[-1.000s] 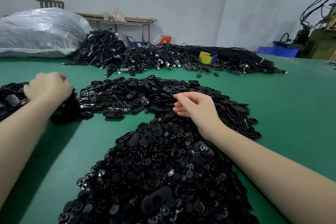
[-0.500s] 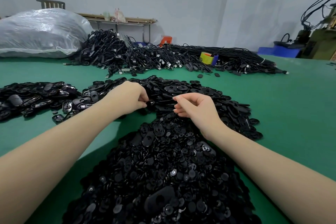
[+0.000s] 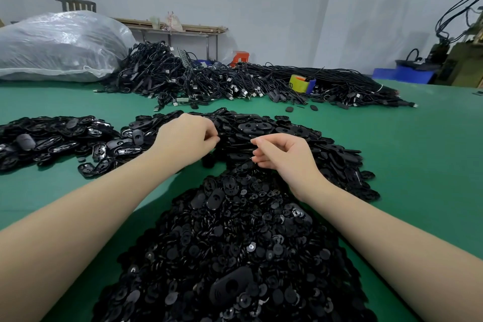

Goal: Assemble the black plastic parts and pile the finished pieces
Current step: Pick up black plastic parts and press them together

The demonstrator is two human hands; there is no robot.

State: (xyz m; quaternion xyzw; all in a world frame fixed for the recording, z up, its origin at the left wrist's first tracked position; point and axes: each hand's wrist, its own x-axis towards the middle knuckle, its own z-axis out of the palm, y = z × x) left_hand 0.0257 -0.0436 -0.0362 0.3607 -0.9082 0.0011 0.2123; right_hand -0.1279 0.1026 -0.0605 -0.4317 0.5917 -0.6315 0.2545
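Both hands hover over the middle heap of oval shells point(image 3: 264, 128) on the green table point(image 3: 418, 154). The left hand point(image 3: 187, 138) has its fingers curled tight, the right hand point(image 3: 285, 155) half curled with fingertips pinched — whether either holds a part I cannot tell. Judged step: picking or mating pieces. Next the finished piece goes to the left-edge pile point(image 3: 49, 136); small round parts point(image 3: 235, 248) lie toward the near edge.

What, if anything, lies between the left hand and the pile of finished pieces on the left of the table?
Nothing visible blocks it. The left hand hovers over the middle pile of oval parts; the finished pile lies to its left, with only a few loose flat pieces on the green table between them.
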